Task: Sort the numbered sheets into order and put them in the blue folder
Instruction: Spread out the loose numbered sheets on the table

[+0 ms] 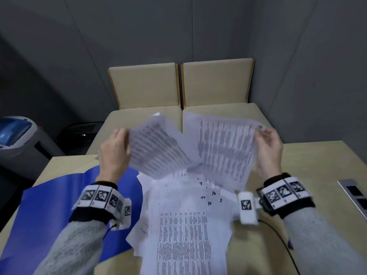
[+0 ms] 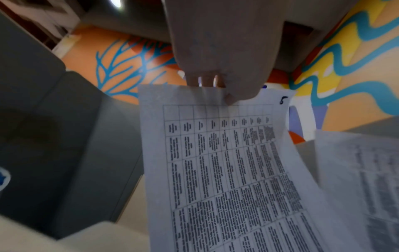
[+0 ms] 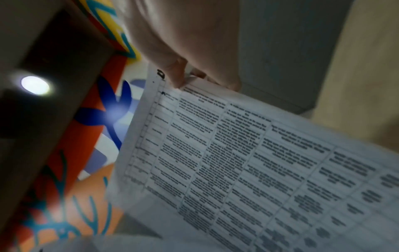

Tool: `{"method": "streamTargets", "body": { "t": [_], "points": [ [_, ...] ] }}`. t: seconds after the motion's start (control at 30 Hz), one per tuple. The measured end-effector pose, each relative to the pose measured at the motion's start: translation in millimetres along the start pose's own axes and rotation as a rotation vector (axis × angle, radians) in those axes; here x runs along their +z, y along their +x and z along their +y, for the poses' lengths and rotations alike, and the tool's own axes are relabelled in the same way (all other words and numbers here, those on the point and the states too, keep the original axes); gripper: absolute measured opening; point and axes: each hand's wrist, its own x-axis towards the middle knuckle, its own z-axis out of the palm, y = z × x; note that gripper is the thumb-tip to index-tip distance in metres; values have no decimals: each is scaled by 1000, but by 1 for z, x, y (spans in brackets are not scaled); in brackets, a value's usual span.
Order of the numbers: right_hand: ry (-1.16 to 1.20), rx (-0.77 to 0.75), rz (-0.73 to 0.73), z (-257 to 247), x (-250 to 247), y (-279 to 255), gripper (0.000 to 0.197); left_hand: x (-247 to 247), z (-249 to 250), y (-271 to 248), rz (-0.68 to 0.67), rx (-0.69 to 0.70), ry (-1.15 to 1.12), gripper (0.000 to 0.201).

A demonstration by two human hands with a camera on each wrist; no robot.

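My left hand pinches the top edge of a printed sheet raised above the table; in the left wrist view that sheet carries a handwritten 5 near its corner and my thumb presses on it. My right hand pinches the upper corner of a second sheet, also lifted; the right wrist view has this sheet under my thumb. A loose pile of numbered sheets lies on the table below. The open blue folder lies flat to the left of the pile.
The light wooden table has a cable port at its right edge. Two beige chairs stand beyond the far edge. A grey bin with a blue top stands at the left. A black cable runs from my right wrist.
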Motion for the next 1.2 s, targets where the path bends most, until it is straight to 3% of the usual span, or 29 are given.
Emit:
{"method": "streamTargets", "body": {
  "t": [0.13,0.23,0.43,0.6,0.7,0.83,0.9,1.0,1.07,1.1,1.13,1.2],
  "points": [
    [-76,-213,-83,-62,-14,12,18,-37,4,28,42,24,45,18],
    [-98,-269,-207,-94,-17,6,19,-54,15,44,31,80,32,20],
    [-121,-86,-547,-78,13,-29,17,-58,57,61,-172,208,-183,16],
    [-85,83,-543,-51,48,-50,15,-51,74,55,-515,246,-340,23],
    [0,187,-553,-47,57,-56,10,-39,71,48,-736,181,-487,27],
    [-123,217,-517,-34,48,-63,10,-28,64,29,-870,50,-571,21],
    [-166,246,-502,-23,35,-65,10,-22,60,16,-954,-92,-644,32],
    [-267,332,-464,2,2,-70,7,9,44,-18,-910,-329,-695,43],
    [-375,417,-427,34,-28,-75,1,41,33,-55,-867,-210,-390,27],
    [-440,453,-395,54,-42,-78,5,56,30,-77,-922,-104,-231,23],
    [-497,488,-353,73,-57,-82,9,68,30,-100,-1018,9,-120,30],
    [-582,549,-276,103,-82,-89,15,88,30,-139,-1175,187,7,61]
  ]
}}
